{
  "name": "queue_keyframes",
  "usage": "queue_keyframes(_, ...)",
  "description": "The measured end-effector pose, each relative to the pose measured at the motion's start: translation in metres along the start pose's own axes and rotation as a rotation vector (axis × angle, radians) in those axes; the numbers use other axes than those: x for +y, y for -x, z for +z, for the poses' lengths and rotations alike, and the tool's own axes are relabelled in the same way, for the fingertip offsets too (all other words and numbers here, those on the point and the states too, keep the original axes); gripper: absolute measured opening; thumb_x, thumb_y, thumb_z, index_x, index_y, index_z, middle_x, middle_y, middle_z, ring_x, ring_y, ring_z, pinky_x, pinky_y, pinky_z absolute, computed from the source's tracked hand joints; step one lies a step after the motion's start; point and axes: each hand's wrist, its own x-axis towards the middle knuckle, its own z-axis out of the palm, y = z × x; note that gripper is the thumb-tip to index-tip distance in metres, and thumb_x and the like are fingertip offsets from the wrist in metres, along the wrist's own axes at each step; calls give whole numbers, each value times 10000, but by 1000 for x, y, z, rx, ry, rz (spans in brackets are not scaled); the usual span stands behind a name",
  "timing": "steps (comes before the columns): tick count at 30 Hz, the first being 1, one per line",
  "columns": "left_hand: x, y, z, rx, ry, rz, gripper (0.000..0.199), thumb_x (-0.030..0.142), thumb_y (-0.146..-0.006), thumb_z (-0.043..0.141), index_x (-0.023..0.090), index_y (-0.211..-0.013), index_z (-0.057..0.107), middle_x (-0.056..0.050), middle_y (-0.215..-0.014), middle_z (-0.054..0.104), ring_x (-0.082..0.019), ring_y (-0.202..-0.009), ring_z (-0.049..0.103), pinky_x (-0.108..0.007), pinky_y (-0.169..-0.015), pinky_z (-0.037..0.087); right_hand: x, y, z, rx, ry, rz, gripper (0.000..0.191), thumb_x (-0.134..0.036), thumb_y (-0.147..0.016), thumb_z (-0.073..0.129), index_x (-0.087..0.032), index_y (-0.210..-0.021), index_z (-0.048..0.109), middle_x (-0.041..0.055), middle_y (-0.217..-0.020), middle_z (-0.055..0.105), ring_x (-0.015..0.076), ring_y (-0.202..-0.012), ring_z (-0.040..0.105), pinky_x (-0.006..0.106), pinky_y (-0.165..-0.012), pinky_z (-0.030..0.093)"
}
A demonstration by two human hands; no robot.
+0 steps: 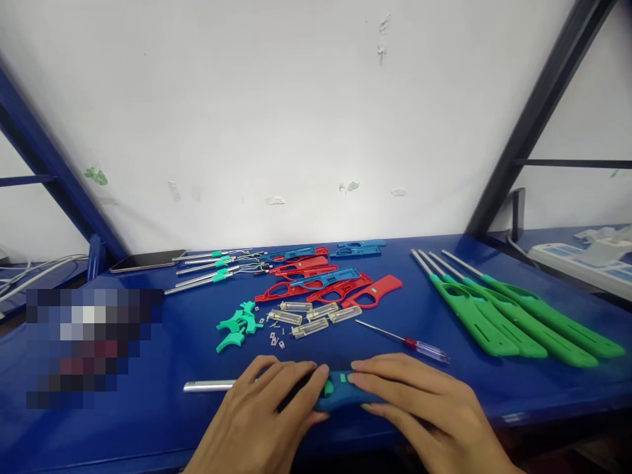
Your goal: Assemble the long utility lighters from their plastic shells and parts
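Note:
A blue lighter (pixel 340 395) with a silver metal tube lies crosswise near the table's front edge, its tube pointing left. My left hand (pixel 269 408) is closed round the part where tube and blue body meet, fingertips on top beside a green piece. My right hand (pixel 419 401) grips the right end of the blue body, fingers above and thumb below. Just beyond the hands are green triggers (pixel 239 326), clear fuel tanks (pixel 310 328) and some tiny pink parts and screws. A screwdriver (pixel 419 349) with a clear purple handle rests behind my right hand.
Several green lighters (pixel 538 322) lie at the right. Red and blue casing halves (pixel 370 293) are spread behind the tanks. Metal tubes with wires (pixel 197 280) and a dark flat device (pixel 148 261) sit at the back left. A blurred patch covers the left side. A power strip (pixel 567 260) stands far right.

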Motion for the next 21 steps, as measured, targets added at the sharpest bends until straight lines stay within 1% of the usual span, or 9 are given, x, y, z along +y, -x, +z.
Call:
queue_keyframes(2,-1,5,2,-38,-23,-17,345,285,-1188,365,198,-1294,681,-40,-1113,832,-198,-949,807,-324,-828,645,-1,-2,1,10,53,-4,235,-231,-1077,642,-273,-1237,809,14,-1169,851,154,-1041,821,175,-977,621)
queue_keyframes(5,-2,9,4,-102,-46,-57,375,304,-1181,364,189,-1296,702,-78,-1127,808,-229,-996,796,-328,-827,669,-3,-3,3,-12,91,3,240,-260,-1086,627,-269,-1242,809,14,-1145,857,171,-1031,820,208,-974,637)
queue_keyframes(7,-2,10,5,-90,-41,-69,390,292,-1183,349,192,-1310,704,-73,-1061,802,-209,-911,789,-303,-780,668,-4,-3,4,-30,86,50,241,-280,-1081,637,-280,-1251,807,13,-1117,860,179,-993,824,221,-931,657)
queue_keyframes(9,-4,9,5,-46,-34,-80,378,267,-1182,354,209,-1336,695,-44,-987,798,-185,-806,774,-279,-720,655,-5,-2,4,-25,70,107,223,-297,-1061,668,-290,-1228,816,16,-1089,862,193,-960,829,236,-900,669)
queue_keyframes(11,-7,7,4,-5,-25,-103,355,251,-1178,375,224,-1331,694,-18,-944,797,-172,-750,763,-268,-683,642,-5,-2,3,-6,60,155,207,-295,-1045,681,-299,-1196,822,20,-1092,860,209,-978,829,260,-922,667)
queue_keyframes(14,-14,6,4,34,0,-133,335,265,-1178,396,213,-1253,718,-8,-932,800,-159,-744,770,-262,-698,638,-1,-2,-6,40,78,242,199,-307,-1052,657,-310,-1158,825,32,-1167,841,233,-1065,812,301,-979,649)
queue_keyframes(18,-20,8,7,21,-20,-162,328,239,-1165,420,207,-1220,741,-15,-963,814,-172,-793,776,-283,-750,647,16,2,-26,203,187,321,198,-360,-1059,634,-310,-1071,825,42,-1176,820,257,-1090,782,361,-971,638)
queue_keyframes(19,-21,9,8,12,-23,-175,330,216,-1156,423,209,-1225,746,-18,-969,813,-179,-802,771,-289,-750,647,22,4,-31,215,227,330,195,-384,-1051,643,-310,-1076,822,46,-1157,820,271,-1088,775,391,-968,633)
queue_keyframes(21,-21,10,10,-3,-13,-198,349,167,-1132,423,212,-1221,757,-27,-992,806,-185,-820,758,-291,-742,644,35,10,-38,166,286,360,226,-453,-1028,669,-307,-1109,820,58,-1135,822,307,-1079,768,454,-961,625)
